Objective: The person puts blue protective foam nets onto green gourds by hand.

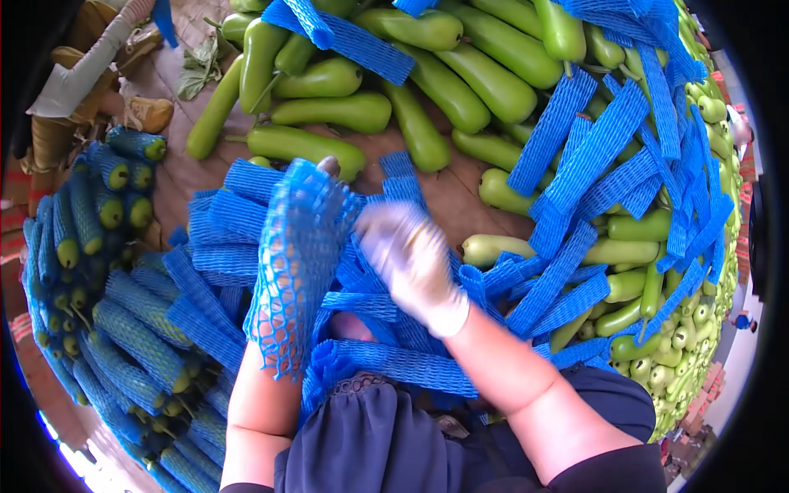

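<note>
My left hand (300,222) is inside a stretched blue foam net sleeve (283,287) that reaches past the wrist. The mesh hides most of its fingers, and a dark fingertip shows at the top end. My right hand (411,255), in a white glove, is just right of it and smeared by motion, its fingers near the sleeve's upper edge. Loose blue net sleeves (403,366) lie below and around both hands, over my lap. A long green gourd (308,149) lies just beyond my left hand.
Bare green gourds (493,82) lie ahead, with more piled at right under scattered flat blue net sleeves (588,181). At left, gourds in blue nets (144,329) are stacked in rows. Another person's gloved arm (78,78) is at upper left, near a wilted leaf (200,67).
</note>
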Available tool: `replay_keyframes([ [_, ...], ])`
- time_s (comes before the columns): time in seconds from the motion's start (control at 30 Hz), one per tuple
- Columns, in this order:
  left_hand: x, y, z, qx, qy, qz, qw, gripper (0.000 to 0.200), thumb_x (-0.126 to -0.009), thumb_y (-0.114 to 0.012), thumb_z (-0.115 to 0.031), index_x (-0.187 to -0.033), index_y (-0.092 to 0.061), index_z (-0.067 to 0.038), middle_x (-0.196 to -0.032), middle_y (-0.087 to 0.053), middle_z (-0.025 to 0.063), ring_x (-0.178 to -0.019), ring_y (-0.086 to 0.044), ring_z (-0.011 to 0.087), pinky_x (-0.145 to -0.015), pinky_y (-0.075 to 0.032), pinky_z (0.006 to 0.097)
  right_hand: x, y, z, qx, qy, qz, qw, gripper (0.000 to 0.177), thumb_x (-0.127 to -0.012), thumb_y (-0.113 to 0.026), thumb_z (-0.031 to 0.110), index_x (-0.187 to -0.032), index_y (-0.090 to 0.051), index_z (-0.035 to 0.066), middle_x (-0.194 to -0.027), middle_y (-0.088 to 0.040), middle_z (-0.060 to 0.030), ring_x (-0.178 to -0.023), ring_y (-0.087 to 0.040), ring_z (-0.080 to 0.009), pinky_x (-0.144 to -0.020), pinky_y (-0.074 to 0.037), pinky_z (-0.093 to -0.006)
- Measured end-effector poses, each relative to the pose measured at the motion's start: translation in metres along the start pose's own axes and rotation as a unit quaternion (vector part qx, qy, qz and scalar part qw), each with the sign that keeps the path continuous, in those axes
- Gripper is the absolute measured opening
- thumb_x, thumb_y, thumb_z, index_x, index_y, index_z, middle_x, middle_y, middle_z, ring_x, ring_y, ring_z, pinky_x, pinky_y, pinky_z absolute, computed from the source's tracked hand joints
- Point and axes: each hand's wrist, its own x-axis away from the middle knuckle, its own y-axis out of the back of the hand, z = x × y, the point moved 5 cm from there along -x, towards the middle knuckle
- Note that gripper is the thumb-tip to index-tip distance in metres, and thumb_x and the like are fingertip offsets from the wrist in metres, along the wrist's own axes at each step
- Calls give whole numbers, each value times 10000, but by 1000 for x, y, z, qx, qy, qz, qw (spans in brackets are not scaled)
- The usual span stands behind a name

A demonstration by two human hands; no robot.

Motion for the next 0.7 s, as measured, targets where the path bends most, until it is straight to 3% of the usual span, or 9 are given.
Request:
replay_keyframes([
  [0.03, -15, -4, -2, 26, 10, 3, 1000, 334, -938, -505, -174, -1237, -576, -45, -1235, -626, 79, -1163, -575, 205, -1036, -432, 335, -29, 29, -8, 55, -20, -104, 993, 240, -860, -678, 132, -1056, -604, 15, -915, -644, -160, -811, -626, -325, -754, -514, -377],
  [0.07, -13, -8, -4, 52, 20, 6, 998, 333, -939, -505, -174, -1237, -575, -44, -1235, -626, 80, -1163, -575, 205, -1036, -433, 335, -58, 59, -9, 407, 177, -152, 883, 342, -837, -685, 158, -1120, -569, 4, -1069, -615, -200, -967, -590, -366, -869, -483, -425],
  [0.17, -13, -28, -22, 121, 45, 12, 992, 332, -941, -505, -172, -1238, -572, -41, -1236, -625, 81, -1163, -575, 206, -1036, -433, 336, -119, 103, -58, 652, 22, -142, 745, 810, -719, -787, 341, -1363, -432, 2, -1349, -471, -221, -1200, -494, -397, -1022, -420, -459],
  [0.23, -34, -46, -36, 164, 64, 11, 984, 331, -942, -505, -171, -1239, -571, -39, -1236, -625, 83, -1163, -575, 206, -1036, -433, 336, -137, 110, -63, 663, -112, -101, 733, 822, -697, -797, 383, -1339, -446, 7, -1274, -537, -223, -1100, -567, -408, -950, -479, -464],
  [0.37, -26, -46, -36, 255, 101, -7, 962, 330, -945, -505, -170, -1240, -568, -35, -1236, -624, 85, -1163, -575, 207, -1036, -434, 337, -142, 125, -60, 604, -90, -86, 787, 767, -717, -782, 430, -1292, -481, 21, -1121, -620, -193, -981, -631, -379, -845, -533, -484],
  [0.4, -19, -42, -33, 278, 107, -12, 955, 330, -946, -505, -169, -1240, -567, -34, -1236, -624, 85, -1163, -575, 207, -1036, -434, 337, -126, 131, -67, 310, -193, -95, 926, 714, -751, -756, 441, -1269, -493, 26, -1067, -635, -180, -973, -640, -355, -829, -541, -489],
  [0.43, -21, -45, -35, 302, 113, -15, 947, 329, -946, -505, -169, -1240, -566, -33, -1236, -624, 86, -1163, -575, 208, -1036, -434, 337, -107, 123, -73, -20, -276, -93, 957, 664, -784, -729, 452, -1246, -505, 30, -1013, -651, -167, -966, -649, -330, -814, -549, -494],
  [0.5, -11, -42, -32, 348, 126, -15, 929, 329, -948, -505, -168, -1241, -564, -31, -1236, -623, 87, -1163, -576, 208, -1036, -435, 337, -58, 93, -53, -397, -301, -5, 867, 644, -838, -689, 447, -1263, -508, -1, -1065, -636, -188, -995, -641, -292, -835, -567, -407],
  [0.7, 9, -52, -42, 459, 164, 5, 873, 327, -952, -505, -165, -1242, -560, -26, -1237, -622, 90, -1162, -576, 209, -1036, -436, 338, 49, 15, -39, -470, -302, -76, 826, 672, -880, -648, 446, -1363, -436, 29, -1294, -555, -170, -1149, -578, -298, -1023, -459, -448],
])
